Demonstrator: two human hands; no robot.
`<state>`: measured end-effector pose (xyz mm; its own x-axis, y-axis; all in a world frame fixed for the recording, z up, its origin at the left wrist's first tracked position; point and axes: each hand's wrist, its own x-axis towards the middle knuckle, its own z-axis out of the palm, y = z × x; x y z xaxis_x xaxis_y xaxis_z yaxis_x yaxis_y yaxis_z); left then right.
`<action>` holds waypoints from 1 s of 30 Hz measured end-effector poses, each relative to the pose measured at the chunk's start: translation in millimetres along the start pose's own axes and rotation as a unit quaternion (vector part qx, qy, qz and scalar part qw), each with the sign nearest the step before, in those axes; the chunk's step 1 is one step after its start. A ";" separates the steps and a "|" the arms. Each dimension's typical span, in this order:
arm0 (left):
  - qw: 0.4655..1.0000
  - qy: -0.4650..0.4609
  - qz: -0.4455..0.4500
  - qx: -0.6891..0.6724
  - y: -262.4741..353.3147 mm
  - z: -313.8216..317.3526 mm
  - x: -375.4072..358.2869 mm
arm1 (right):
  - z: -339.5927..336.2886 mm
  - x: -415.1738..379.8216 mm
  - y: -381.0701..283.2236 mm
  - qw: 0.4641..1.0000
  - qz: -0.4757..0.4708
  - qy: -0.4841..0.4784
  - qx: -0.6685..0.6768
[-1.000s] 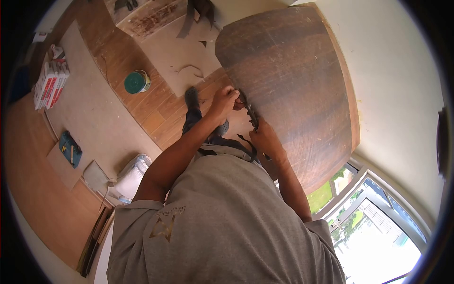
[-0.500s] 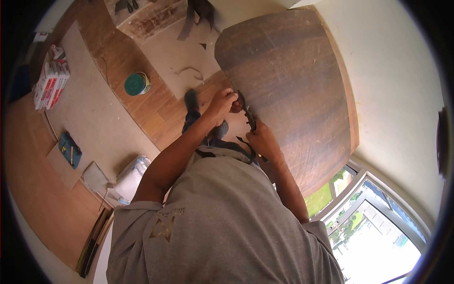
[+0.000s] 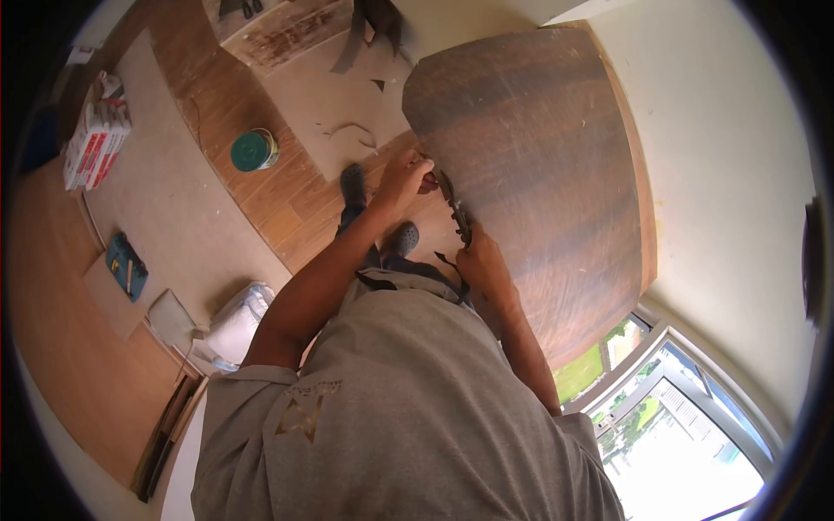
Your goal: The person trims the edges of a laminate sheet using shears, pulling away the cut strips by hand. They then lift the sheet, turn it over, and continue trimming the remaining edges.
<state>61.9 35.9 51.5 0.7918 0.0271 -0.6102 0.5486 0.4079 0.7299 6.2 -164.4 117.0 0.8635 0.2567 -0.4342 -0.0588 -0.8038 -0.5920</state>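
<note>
In my right hand [image 3: 486, 265] is a dark hand tool [image 3: 458, 213], long and narrow, with small knobs along one side and a slim front end. My fingers wrap round its rear part, and the front end points at my left hand. The fingers of my left hand [image 3: 407, 181] are curled and pinched together just beyond the tool's tip; whatever they hold is hidden. Right of both hands stands a large brown wooden board [image 3: 530, 165] with a worn, streaked surface, and the tool overlaps its left edge in this view.
A green-lidded bucket [image 3: 252, 150] stands on the wooden floor [image 3: 287, 191] at left. Farther left are stacked red-and-white boxes [image 3: 97, 143], a blue tray [image 3: 126, 267] with tools and a white bag [image 3: 239, 323]. Curled scraps [image 3: 354, 132] lie ahead. A window [image 3: 673, 417] is at lower right.
The view has shifted slightly. My left hand has drawn a little away from the tool's tip, leaving a wider gap. My right hand keeps its grip on the tool.
</note>
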 end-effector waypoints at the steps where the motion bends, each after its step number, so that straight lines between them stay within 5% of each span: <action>1: 1.000 -0.018 0.008 -0.005 1.4 -4.6 7.9 | -0.7 0.1 -2.0 1.000 0.009 -0.001 -0.001; 15: 0.999 -0.040 -0.007 -0.016 -30.4 -8.2 -17.6 | -8.3 -25.7 -5.1 0.995 0.069 -0.060 -0.039; 30: 0.996 -0.075 -0.038 -0.023 -33.9 -13.6 -9.6 | 2.0 -17.8 7.9 0.998 0.021 -0.019 -0.055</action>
<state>32.1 34.3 28.4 0.7813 -0.1406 -0.6081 0.5985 0.4450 0.6662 -10.7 -174.3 118.7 0.8414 0.2407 -0.4839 -0.0373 -0.8673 -0.4963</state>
